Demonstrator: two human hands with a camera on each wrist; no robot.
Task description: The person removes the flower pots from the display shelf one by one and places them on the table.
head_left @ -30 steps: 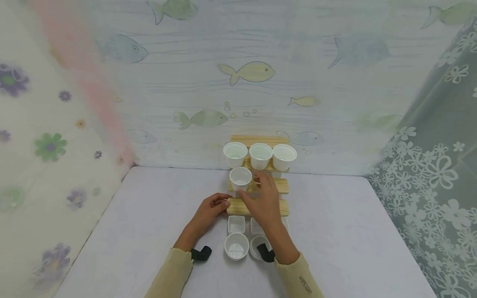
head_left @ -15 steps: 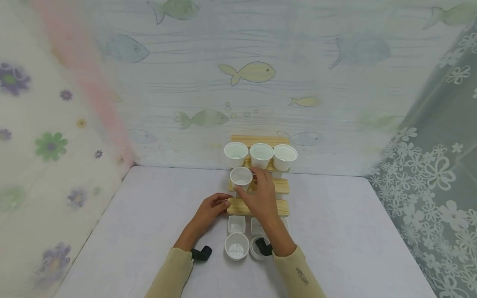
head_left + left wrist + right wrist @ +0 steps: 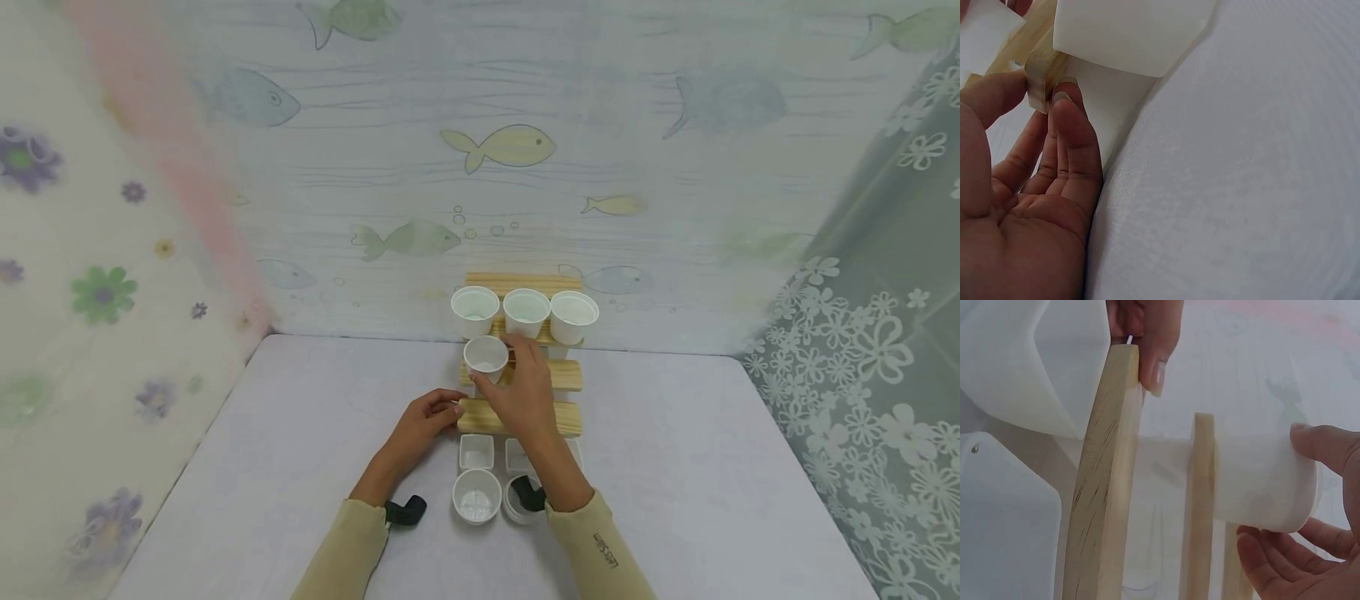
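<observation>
In the head view, a white round cup [image 3: 486, 356] stands at the left end of the middle wooden slat [image 3: 567, 376]. My right hand [image 3: 527, 398] holds it, thumb at the front and fingers at the far right side. The right wrist view shows thumb and fingers on opposite sides of the cup [image 3: 1263, 481] near its rim. My left hand [image 3: 420, 423] pinches the left end of the front wooden slat [image 3: 517, 418]; the left wrist view shows thumb and fingertips about that slat end [image 3: 1040, 81].
Behind, three white cups [image 3: 527, 312] line the upper slats. In front stand white square dishes [image 3: 476, 452], a round white cup [image 3: 477, 497] and another round one [image 3: 517, 507], partly hidden by the right wrist's black camera. A patterned wall [image 3: 420, 167] rises behind the table [image 3: 675, 467].
My right hand has shifted slightly left and away from me, its fingers drawing in on the cup. The left hand has stayed at the slat's end.
</observation>
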